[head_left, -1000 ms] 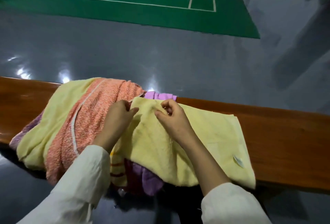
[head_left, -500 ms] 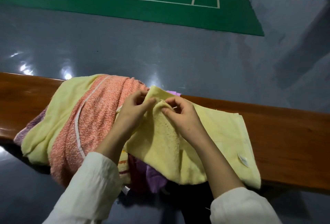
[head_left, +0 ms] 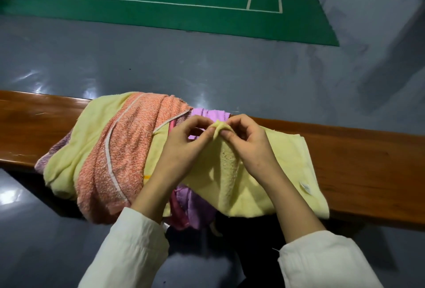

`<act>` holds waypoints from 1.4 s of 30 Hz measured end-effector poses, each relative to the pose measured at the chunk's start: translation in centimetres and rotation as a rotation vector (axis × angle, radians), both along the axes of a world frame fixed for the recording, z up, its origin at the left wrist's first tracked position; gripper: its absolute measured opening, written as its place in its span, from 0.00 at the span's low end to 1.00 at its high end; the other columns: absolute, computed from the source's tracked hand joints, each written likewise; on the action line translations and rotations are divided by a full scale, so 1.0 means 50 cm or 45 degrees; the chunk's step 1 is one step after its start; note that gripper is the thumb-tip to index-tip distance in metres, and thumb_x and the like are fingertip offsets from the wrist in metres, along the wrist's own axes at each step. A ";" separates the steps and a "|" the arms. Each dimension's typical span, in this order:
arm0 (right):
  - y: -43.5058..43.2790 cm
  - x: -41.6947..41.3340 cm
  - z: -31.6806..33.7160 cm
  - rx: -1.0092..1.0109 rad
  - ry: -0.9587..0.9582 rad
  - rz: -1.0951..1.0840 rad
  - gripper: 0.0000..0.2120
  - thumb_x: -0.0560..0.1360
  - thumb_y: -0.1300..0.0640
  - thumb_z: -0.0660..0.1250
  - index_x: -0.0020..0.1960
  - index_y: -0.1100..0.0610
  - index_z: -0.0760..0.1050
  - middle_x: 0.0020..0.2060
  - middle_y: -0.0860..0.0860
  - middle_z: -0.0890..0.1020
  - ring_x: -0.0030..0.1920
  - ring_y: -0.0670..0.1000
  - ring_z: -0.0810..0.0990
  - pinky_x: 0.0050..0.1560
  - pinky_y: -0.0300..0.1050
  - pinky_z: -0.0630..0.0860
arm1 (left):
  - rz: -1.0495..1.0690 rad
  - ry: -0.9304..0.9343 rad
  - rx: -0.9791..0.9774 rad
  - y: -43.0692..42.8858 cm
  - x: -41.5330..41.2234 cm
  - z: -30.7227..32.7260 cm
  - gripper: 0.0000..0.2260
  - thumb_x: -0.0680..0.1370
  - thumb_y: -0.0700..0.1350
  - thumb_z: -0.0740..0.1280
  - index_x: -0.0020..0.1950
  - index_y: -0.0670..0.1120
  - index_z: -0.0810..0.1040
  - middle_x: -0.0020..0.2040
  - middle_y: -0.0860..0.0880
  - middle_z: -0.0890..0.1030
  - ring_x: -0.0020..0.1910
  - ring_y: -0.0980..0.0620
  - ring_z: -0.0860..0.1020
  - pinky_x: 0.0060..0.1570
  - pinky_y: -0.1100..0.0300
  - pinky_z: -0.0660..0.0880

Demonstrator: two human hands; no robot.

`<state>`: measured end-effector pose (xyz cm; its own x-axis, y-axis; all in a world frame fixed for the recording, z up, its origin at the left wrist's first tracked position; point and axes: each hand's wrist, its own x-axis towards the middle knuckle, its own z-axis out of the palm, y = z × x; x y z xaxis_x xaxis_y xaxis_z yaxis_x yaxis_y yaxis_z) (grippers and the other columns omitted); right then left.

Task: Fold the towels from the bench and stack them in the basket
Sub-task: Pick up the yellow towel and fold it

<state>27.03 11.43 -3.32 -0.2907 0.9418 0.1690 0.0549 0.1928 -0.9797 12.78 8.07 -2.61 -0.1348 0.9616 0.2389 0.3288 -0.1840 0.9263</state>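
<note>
Yellow towel (head_left: 264, 179) corner is pinched by your left hand (head_left: 184, 147) and right hand (head_left: 247, 147); slide them apart along 1 edge, keeping it taut.

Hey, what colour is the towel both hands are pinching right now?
The towel is plain pale yellow; the head view shows it best.

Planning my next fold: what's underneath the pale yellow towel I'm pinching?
Under the pale yellow towel, purple cloth shows at the near edge and past the pinched corner; the bench carries its right part. Anything else beneath is covered.
</note>
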 end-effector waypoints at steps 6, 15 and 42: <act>-0.008 0.034 0.005 -0.051 0.056 0.033 0.12 0.75 0.65 0.67 0.54 0.51 0.76 0.47 0.53 0.81 0.49 0.47 0.79 0.53 0.40 0.75 | -0.030 0.136 0.020 -0.012 0.035 0.014 0.05 0.78 0.39 0.66 0.49 0.45 0.81 0.43 0.56 0.81 0.41 0.65 0.76 0.41 0.73 0.70; 0.001 0.067 0.001 -0.057 0.008 -0.141 0.05 0.77 0.64 0.65 0.46 0.55 0.75 0.41 0.48 0.79 0.42 0.42 0.76 0.45 0.34 0.73 | -0.096 0.690 0.159 -0.033 0.002 -0.030 0.10 0.75 0.42 0.71 0.51 0.49 0.71 0.45 0.56 0.73 0.43 0.59 0.71 0.41 0.63 0.67; 0.021 0.110 0.027 0.148 -0.029 -0.641 0.03 0.78 0.61 0.65 0.49 0.54 0.71 0.40 0.42 0.75 0.41 0.41 0.73 0.41 0.29 0.68 | 0.122 0.757 0.216 -0.013 -0.057 0.042 0.03 0.73 0.38 0.71 0.44 0.42 0.78 0.37 0.50 0.75 0.37 0.52 0.72 0.36 0.60 0.69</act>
<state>32.51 12.48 -1.97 0.1890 0.9414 0.2795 0.1902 0.2442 -0.9509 9.95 7.42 -0.51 -0.0155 0.8941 0.4476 0.8014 -0.2566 0.5403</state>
